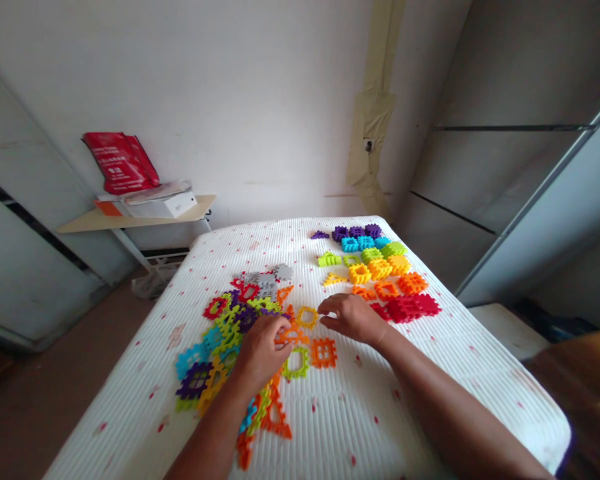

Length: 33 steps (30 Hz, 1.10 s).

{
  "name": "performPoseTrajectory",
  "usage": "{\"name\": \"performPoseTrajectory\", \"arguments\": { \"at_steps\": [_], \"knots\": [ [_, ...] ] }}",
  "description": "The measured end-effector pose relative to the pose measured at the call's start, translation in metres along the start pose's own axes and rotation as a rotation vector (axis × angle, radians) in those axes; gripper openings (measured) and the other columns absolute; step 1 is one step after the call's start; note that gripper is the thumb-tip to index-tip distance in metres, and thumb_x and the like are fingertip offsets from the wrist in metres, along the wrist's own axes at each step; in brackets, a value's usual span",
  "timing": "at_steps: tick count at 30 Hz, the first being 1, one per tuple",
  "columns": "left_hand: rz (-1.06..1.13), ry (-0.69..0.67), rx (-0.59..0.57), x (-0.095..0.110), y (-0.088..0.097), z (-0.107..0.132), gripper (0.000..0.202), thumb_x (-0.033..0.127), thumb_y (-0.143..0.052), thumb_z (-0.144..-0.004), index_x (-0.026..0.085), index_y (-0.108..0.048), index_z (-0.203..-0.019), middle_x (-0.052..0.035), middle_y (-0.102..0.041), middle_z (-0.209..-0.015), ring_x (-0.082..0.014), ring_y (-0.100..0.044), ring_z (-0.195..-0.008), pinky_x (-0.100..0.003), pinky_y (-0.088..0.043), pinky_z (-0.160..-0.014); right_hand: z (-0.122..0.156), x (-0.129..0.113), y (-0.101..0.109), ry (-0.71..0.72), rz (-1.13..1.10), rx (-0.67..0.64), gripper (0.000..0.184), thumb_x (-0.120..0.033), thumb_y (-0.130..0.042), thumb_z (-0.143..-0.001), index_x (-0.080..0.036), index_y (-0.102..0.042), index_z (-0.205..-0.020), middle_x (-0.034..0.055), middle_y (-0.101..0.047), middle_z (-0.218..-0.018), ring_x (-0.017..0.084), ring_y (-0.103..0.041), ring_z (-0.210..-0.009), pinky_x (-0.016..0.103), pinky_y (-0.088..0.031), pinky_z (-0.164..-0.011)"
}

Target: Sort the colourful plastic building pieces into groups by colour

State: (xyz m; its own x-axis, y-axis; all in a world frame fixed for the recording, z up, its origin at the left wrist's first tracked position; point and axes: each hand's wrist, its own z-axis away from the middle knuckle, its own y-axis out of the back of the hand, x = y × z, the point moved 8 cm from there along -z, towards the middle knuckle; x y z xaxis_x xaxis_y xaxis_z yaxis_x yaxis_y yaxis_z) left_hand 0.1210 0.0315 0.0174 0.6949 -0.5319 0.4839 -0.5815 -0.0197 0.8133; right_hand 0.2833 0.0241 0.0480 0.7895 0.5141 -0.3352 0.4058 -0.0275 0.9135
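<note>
My left hand [264,343] is over the right side of a mixed heap of plastic interlocking tiles [230,327]. Its thumb and fingers are curled around the edge of an orange triangular tile [296,335]. My right hand [351,316] hovers with thumb and fingers apart and nothing between them. Just left of its fingertips lies a yellow square frame tile [307,317]. Nearer to me are a lime green frame tile [296,363] and an orange square window tile [324,353]. Orange triangular tiles [276,415] lie below my left hand.
Rows of tiles sorted by colour stand at the right: purple [356,232], blue [365,243], lime [372,255], yellow [380,269], orange [386,289] and red [407,309]. Grey tiles [267,281] lie behind the heap. A small shelf [205,207] holds a red bag [121,162].
</note>
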Motion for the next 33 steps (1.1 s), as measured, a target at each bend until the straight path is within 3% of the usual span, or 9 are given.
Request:
{"name": "performPoseTrajectory", "arguments": {
  "at_steps": [4,9,13,17,22,27,30,33],
  "knots": [
    [0.044,0.029,0.058,-0.001,0.006,-0.001,0.013,0.022,-0.061,-0.067,0.021,-0.053,-0.077,-0.0003,-0.058,-0.075,-0.0152,-0.055,-0.070,-0.027,-0.045,-0.066,-0.002,-0.018,-0.005,0.055,-0.115,0.037,0.023,-0.032,-0.059,-0.084,-0.018,-0.065,-0.101,0.0067,-0.069,-0.098,0.016,-0.064,-0.083,0.024,-0.046,-0.073],
    [0.075,-0.013,0.098,0.007,0.012,-0.001,0.012,0.021,-0.061,-0.066,0.021,-0.049,-0.066,0.0016,-0.054,-0.066,-0.0125,-0.052,-0.063,-0.024,-0.042,-0.059,-0.004,-0.039,-0.013,0.123,-0.075,0.023,0.018,-0.027,-0.059,-0.083,-0.019,-0.065,-0.098,0.0057,-0.068,-0.092,0.017,-0.062,-0.084,0.025,-0.045,-0.073],
    [0.092,-0.078,0.097,0.013,0.013,0.000,0.014,0.018,-0.060,-0.068,0.020,-0.048,-0.062,0.0008,-0.054,-0.066,-0.0124,-0.052,-0.064,-0.024,-0.042,-0.062,-0.005,-0.042,-0.017,0.125,-0.025,0.023,0.015,-0.024,-0.059,-0.082,-0.019,-0.065,-0.094,0.0047,-0.068,-0.087,0.016,-0.061,-0.081,0.024,-0.044,-0.071],
    [0.164,-0.129,0.075,0.016,0.012,0.002,0.004,0.016,-0.058,-0.071,0.020,-0.056,-0.073,-0.0018,-0.060,-0.077,-0.0132,-0.056,-0.071,-0.024,-0.045,-0.067,-0.005,-0.036,-0.012,0.108,0.019,0.025,0.013,-0.019,-0.058,-0.081,-0.019,-0.065,-0.092,0.0050,-0.068,-0.088,0.016,-0.060,-0.081,0.024,-0.044,-0.071],
    [0.191,-0.127,0.187,0.013,0.025,0.001,0.005,0.017,-0.055,-0.074,0.019,-0.059,-0.078,-0.0029,-0.063,-0.080,-0.0134,-0.059,-0.072,-0.024,-0.047,-0.069,-0.001,-0.002,0.018,-0.013,0.143,0.064,0.015,-0.022,-0.056,-0.084,-0.019,-0.066,-0.095,0.0052,-0.068,-0.087,0.017,-0.058,-0.085,0.026,-0.043,-0.073],
    [0.187,-0.151,0.238,0.010,0.030,0.001,0.007,0.017,-0.054,-0.075,0.019,-0.060,-0.076,-0.0033,-0.064,-0.079,-0.0151,-0.061,-0.077,-0.025,-0.049,-0.072,0.019,0.067,0.050,-0.376,0.332,0.061,0.019,-0.024,-0.056,-0.082,-0.023,-0.067,-0.097,0.0049,-0.066,-0.091,0.016,-0.060,-0.083,0.023,-0.041,-0.067],
    [0.177,-0.162,0.243,0.009,0.029,0.001,0.008,0.016,-0.053,-0.076,0.019,-0.060,-0.075,-0.0035,-0.064,-0.078,-0.0156,-0.061,-0.079,-0.026,-0.049,-0.074,0.030,0.095,0.051,-0.494,0.364,-0.002,0.022,-0.025,-0.058,-0.080,-0.025,-0.068,-0.099,0.0046,-0.065,-0.096,0.016,-0.061,-0.081,0.022,-0.040,-0.067],
    [0.150,-0.172,0.237,0.008,0.027,0.001,0.008,0.016,-0.052,-0.077,0.018,-0.060,-0.074,-0.0036,-0.064,-0.078,-0.0154,-0.061,-0.079,-0.026,-0.049,-0.075,0.033,0.105,0.044,-0.514,0.376,-0.058,0.024,-0.024,-0.057,-0.079,-0.026,-0.067,-0.100,0.0045,-0.065,-0.098,0.016,-0.062,-0.082,0.023,-0.040,-0.066]
  ]
}}
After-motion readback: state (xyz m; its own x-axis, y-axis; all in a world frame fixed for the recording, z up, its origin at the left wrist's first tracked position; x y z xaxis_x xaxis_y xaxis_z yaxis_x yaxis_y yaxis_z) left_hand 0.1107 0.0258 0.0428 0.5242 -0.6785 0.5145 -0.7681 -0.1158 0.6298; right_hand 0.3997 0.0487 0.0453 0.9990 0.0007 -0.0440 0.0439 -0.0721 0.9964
